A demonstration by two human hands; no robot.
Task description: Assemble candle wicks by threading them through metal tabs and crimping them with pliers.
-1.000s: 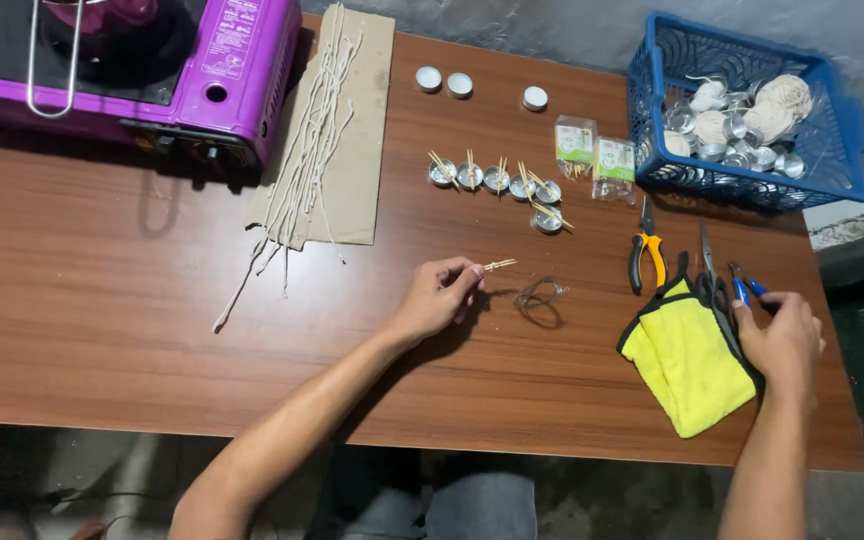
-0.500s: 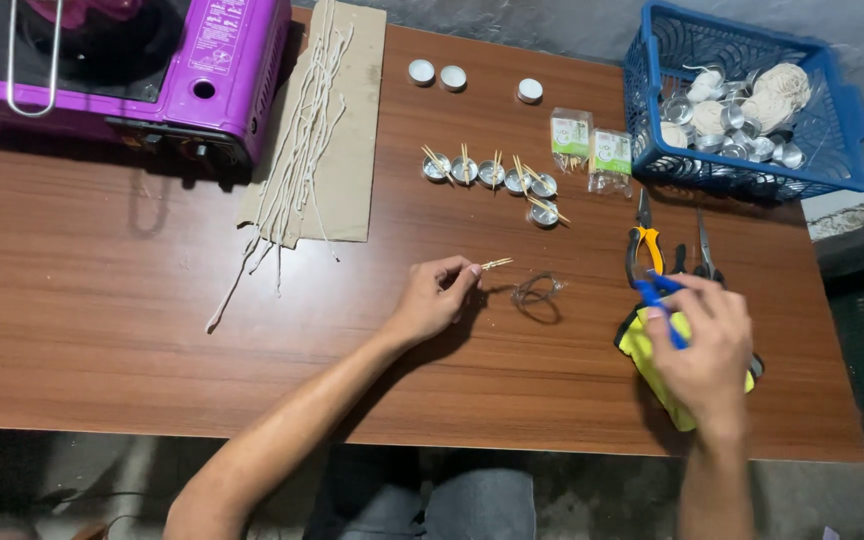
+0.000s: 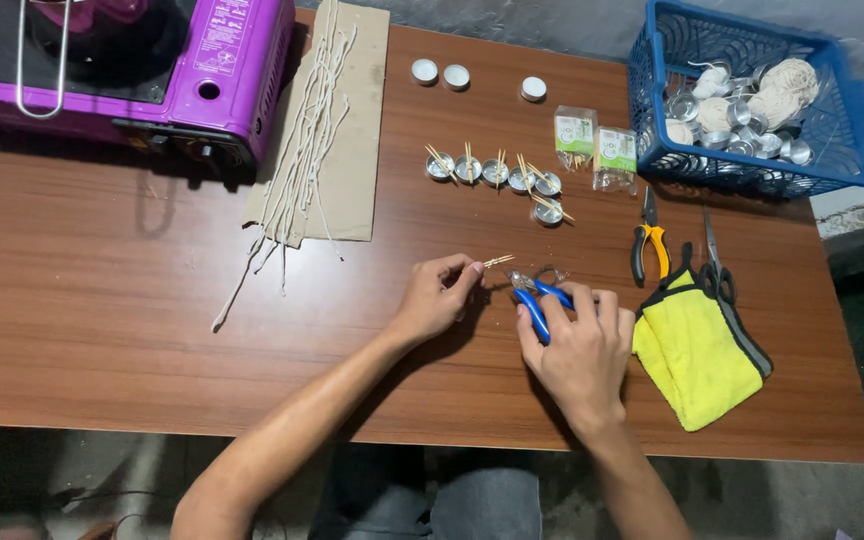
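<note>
Right now my left hand (image 3: 437,300) pinches a small bundle of wooden sticks (image 3: 498,261) between thumb and fingertips, tips pointing right. My right hand (image 3: 580,350) is closed around the blue-handled pliers (image 3: 537,300), nose aimed at the stick ends and just beside them. Can't tell if the nose is touching the sticks yet. Both hands sit close together, mid-bench, near the front edge.

To do this well, I'd say: keep the left pinch tight near the stick ends so they don't splay, bring the pliers in square to the sticks, squeeze slowly. Wrist resting on the bench (image 3: 102,330) helps steady it.

Surroundings:
- bench is brown wood-grain laminate
- yellow cloth (image 3: 692,350) just right of my right hand, scissors (image 3: 714,265) and orange-handled pliers (image 3: 649,245) above it
- row of small metal cups (image 3: 497,172) with sticks in them further back, one more cup just below the row's right end
- three white tealights (image 3: 455,76) near the far edge
- two small clear packets (image 3: 595,145) beside the blue basket (image 3: 852,110), basket holds more cups and a ball of string
- cardboard sheet (image 3: 357,150) with loose wick strands (image 3: 292,170) on it
- purple portable stove (image 3: 232,60) at far left

Floor below is grey concrete, my knees are under the bench.
</note>
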